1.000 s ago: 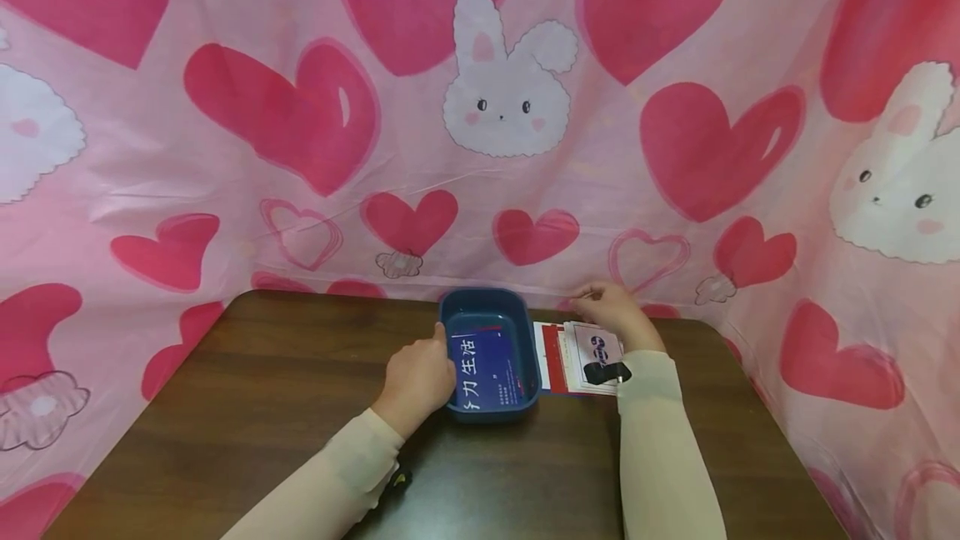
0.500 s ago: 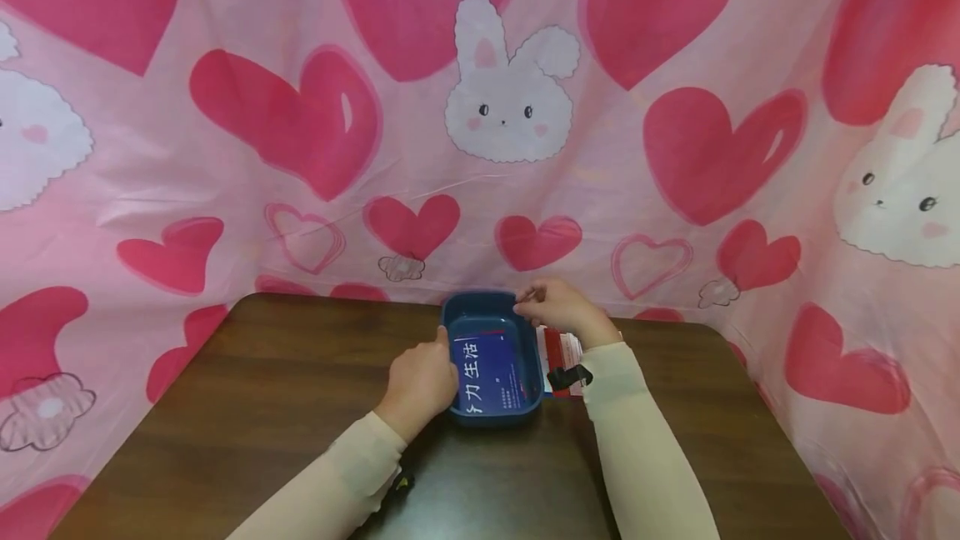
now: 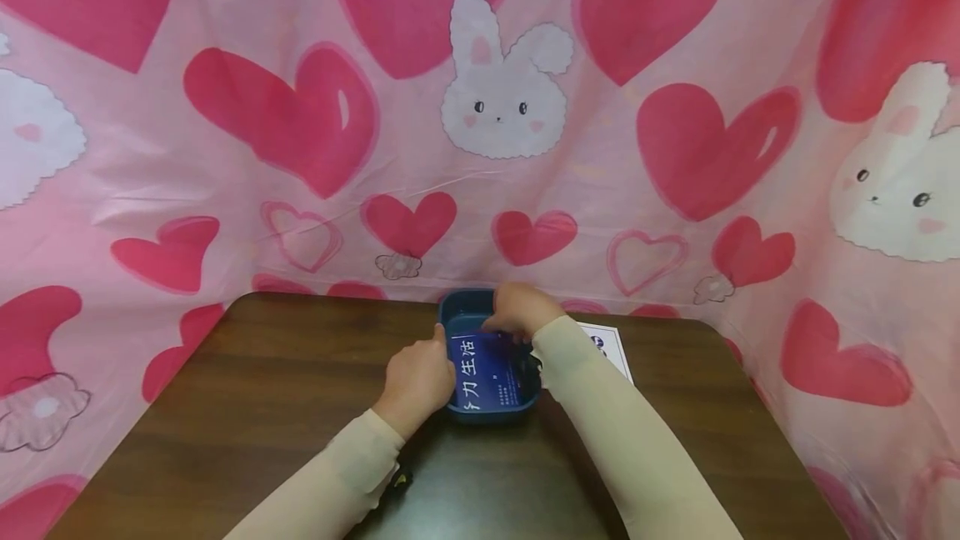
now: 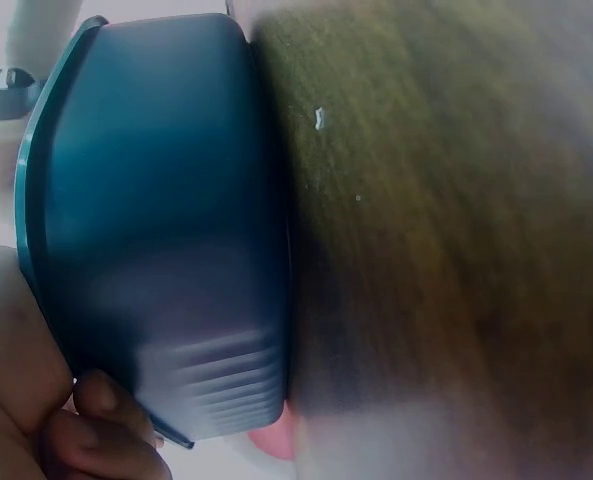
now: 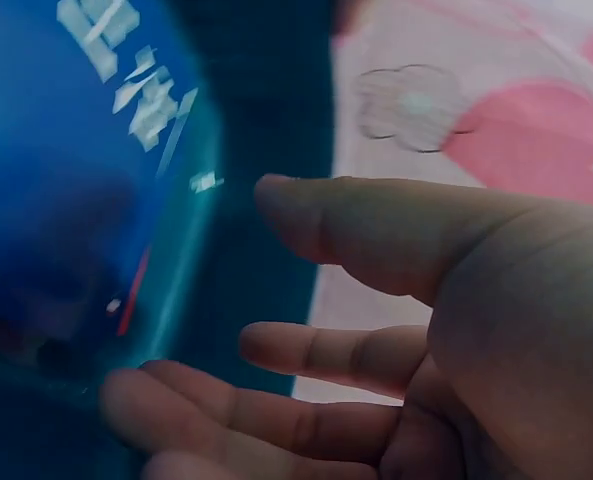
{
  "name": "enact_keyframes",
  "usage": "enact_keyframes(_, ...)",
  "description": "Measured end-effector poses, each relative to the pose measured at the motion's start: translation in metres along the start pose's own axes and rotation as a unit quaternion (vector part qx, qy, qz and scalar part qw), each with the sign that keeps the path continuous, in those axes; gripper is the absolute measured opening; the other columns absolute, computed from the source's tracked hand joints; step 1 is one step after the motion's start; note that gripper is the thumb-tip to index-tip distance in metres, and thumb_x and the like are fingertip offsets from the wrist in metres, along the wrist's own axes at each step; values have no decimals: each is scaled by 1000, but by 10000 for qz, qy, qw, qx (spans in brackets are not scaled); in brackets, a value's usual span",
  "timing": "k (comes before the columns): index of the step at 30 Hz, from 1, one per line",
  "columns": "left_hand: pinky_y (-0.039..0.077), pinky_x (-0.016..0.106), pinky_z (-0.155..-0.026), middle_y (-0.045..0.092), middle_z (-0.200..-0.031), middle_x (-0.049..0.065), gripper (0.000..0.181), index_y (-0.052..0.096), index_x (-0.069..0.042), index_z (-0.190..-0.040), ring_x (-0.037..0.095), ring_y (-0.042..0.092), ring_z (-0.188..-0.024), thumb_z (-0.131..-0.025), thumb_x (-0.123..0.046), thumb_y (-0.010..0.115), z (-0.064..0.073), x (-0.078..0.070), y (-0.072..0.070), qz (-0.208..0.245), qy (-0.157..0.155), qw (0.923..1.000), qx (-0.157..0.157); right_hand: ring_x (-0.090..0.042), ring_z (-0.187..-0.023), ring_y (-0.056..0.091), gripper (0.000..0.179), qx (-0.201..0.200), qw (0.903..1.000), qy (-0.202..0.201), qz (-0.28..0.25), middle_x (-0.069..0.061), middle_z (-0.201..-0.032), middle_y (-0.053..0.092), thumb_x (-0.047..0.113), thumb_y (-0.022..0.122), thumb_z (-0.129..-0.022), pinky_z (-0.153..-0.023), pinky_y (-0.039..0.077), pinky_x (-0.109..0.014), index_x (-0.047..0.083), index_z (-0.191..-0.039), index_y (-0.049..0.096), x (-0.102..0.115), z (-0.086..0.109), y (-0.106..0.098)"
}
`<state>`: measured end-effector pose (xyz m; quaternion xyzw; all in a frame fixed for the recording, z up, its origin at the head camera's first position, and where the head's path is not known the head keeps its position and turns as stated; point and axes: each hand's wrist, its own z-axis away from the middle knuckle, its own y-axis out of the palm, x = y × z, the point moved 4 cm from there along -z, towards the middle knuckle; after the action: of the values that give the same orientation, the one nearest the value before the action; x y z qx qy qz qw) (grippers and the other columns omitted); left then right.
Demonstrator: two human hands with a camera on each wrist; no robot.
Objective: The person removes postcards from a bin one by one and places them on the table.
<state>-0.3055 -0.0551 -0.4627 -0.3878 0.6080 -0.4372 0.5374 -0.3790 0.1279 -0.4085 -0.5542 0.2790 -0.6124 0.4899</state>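
Reaching into the blue tub (image 3: 491,417) with the right hand (image 3: 522,310) spread wide!
Gripping its left side with the left hand (image 3: 417,375), working close to the blue card (image 3: 486,375) lying inside the tub.

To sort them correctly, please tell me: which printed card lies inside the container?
The blue card with white Chinese characters. The other visible one, the white card with dark print, lies outside the container, on its right.
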Motion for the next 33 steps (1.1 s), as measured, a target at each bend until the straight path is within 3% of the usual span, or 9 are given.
enact_keyframes(3,52,37,-52,61,-65,6,72,49,-3,-170,25,59,-57,-107,-30,71,1,0,-1,43,-69,9999,85,-28,-68,80,39,114,9996,93,253,-16,-93,82,38,93,-95,-57,65,-35,5,-109,76,2,-6,4)
enact_keyframes(7,54,39,-54,64,-68,7,71,50,-2,-170,26,61,-58,-107,-29,70,0,0,-1,26,-37,10000,43,-27,-66,80,49,144,9980,246,559,-15,-92,83,43,95,-91,-60,67,-38,2,-111,78,6,-12,11)
enact_keyframes(13,57,43,-56,73,-77,12,70,53,-2,-168,28,67,-64,-106,-29,71,0,-1,0,0,-29,10000,-18,-26,-83,78,65,112,9933,296,1116,-10,-100,82,50,100,-83,-90,70,-47,2,-123,81,11,-9,20)
enact_keyframes(16,57,44,-56,76,-81,14,70,53,-2,-168,29,70,-66,-106,-29,71,0,-1,0,-38,-9,10000,-49,-26,-89,76,65,85,9917,298,1248,-11,-106,82,47,102,-82,-97,68,-49,2,-125,81,12,-8,23)
enact_keyframes(23,58,47,-58,83,-97,20,68,55,-2,-166,34,76,-73,-106,-30,71,1,-2,-2,-115,44,9997,-197,-24,-88,74,56,56,9861,228,1643,-9,-104,81,40,104,-80,-96,66,-44,3,-116,81,12,-16,26)
enact_keyframes(27,59,48,-60,84,-101,21,68,56,-2,-165,36,79,-77,-105,-30,72,3,-2,-2,-132,61,9995,-295,-24,-87,74,58,16,9879,114,1548,-8,-100,81,40,107,-76,-91,67,-43,3,-112,81,7,-29,30)
enact_keyframes(32,59,49,-59,83,-98,21,67,58,-1,-164,36,78,-75,-105,-28,72,4,-1,-2,-101,86,9993,-355,-28,-81,76,47,4,9920,-19,1265,-12,-94,81,26,105,-78,-83,69,-45,-2,-106,79,11,-26,20)
enact_keyframes(33,59,49,-59,83,-98,21,67,58,0,-163,36,78,-75,-104,-28,72,5,-1,-2,-91,89,9993,-359,-26,-80,75,46,-61,9919,-199,1251,-10,-92,80,28,104,-77,-81,69,-43,-1,-103,79,2,-36,24)
